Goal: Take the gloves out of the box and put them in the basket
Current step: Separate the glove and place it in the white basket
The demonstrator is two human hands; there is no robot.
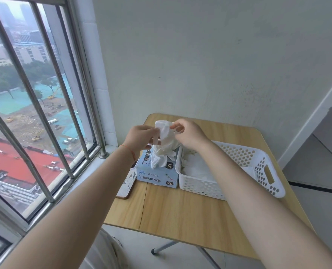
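The white glove (166,144) hangs above the box (157,171), its upper end held up between my two hands and its fingers trailing down onto the box opening. My left hand (139,137) pinches one side of the cuff, fingers curled round it; my right hand (188,133) pinches the other side between thumb and fingertips. Each grip is closed tight on thin material, not on a bunch.

To do this step well, I judge I should lift straight up until the trailing fingers clear the opening, so no second glove drags out with it, then carry it right and low over the basket (266,167) before letting go. The basket sits touching the box's right side and already holds white gloves (198,169), so the move is short. Both stand on the wooden worktop (180,214), with a patterned phone (127,183) just left of the box, beside the barred window (38,105).
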